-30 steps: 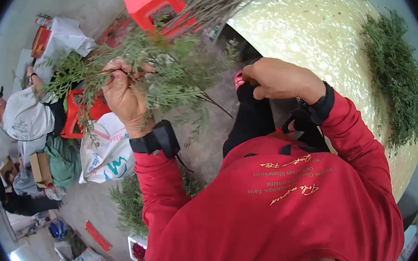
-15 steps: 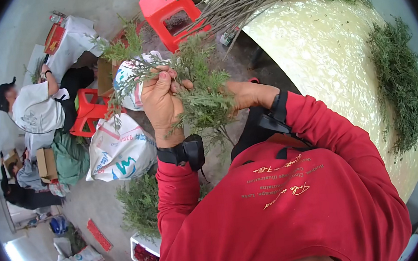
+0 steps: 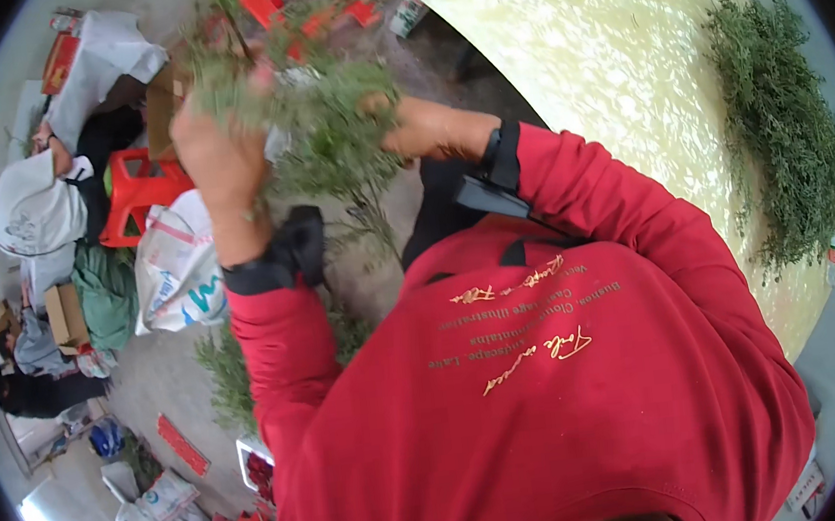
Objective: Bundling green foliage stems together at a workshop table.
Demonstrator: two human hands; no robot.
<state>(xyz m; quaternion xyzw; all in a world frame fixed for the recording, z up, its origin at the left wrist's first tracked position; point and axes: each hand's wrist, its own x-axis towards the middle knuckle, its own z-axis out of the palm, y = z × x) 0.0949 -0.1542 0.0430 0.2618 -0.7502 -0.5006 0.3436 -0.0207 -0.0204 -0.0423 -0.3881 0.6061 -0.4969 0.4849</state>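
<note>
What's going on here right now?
A person's left hand, blurred, holds leafy green sprigs above the floor. The right hand is at the same foliage, its fingertips partly hidden, so its grip is unclear. More greenery lies on the shiny pale table to the right.

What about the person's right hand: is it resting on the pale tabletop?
No, the right hand is at the leafy green sprigs, left of the pale tabletop in the picture.

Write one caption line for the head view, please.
Left hand holding up motion-blurred green sprigs, right hand among their leaves, near a glossy pale-yellow table.
</note>
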